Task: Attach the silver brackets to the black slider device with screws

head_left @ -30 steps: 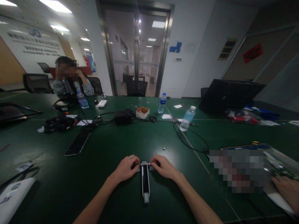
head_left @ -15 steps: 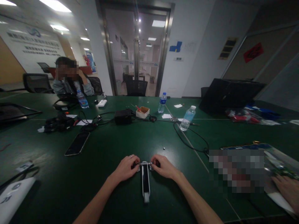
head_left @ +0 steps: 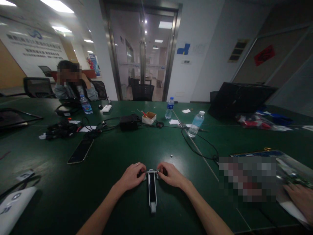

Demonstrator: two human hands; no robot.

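Note:
A long, narrow white-framed device (head_left: 152, 189) with a dark strip along its middle lies on the green table, pointing towards me. Across its far end runs a thin metal bar (head_left: 152, 171). My left hand (head_left: 132, 176) pinches the bar's left end between thumb and fingers, and my right hand (head_left: 170, 175) does the same at the right end. Small pale parts show just under the fingertips on both sides. The fingers partly cover both bar ends. Beyond my right hand a tiny round metal piece (head_left: 171, 156) rests on the table.
A phone (head_left: 81, 150) lies to the left, with a white box (head_left: 16, 209) nearer me. Cables, a black adapter (head_left: 129, 122), a small open box (head_left: 149, 118) and a water bottle (head_left: 196, 124) stand ahead. At right, another person's hand (head_left: 299, 197) touches electronics. Someone sits across the table.

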